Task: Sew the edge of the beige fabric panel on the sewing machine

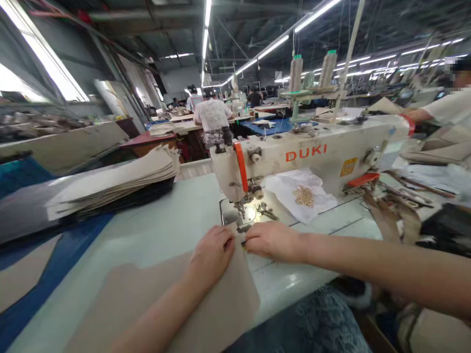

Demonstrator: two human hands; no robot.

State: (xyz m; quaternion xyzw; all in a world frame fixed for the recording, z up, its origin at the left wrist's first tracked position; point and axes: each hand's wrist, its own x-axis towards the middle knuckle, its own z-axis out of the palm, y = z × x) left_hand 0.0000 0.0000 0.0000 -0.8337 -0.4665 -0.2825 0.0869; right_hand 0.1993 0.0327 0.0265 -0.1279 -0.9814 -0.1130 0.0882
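A beige sheet panel (217, 299), perhaps leather or card, lies on the white sewing table (147, 235), its far corner just under the needle area of the DUKI sewing machine (305, 157). My left hand (212, 255) rests on the panel with fingers curled down on it. My right hand (270, 241) pinches the panel's edge beside the presser foot (243, 228), close to my left fingertips. The needle's contact with the panel is hidden by the foot and shadow.
A white sheet (300, 196) with small brass parts lies behind the needle. To the left sits a stack of beige panels (114, 181) on dark pieces. Thread cones (296, 73) stand behind the machine. A co-worker's arm (415, 116) reaches in at right; more people work beyond.
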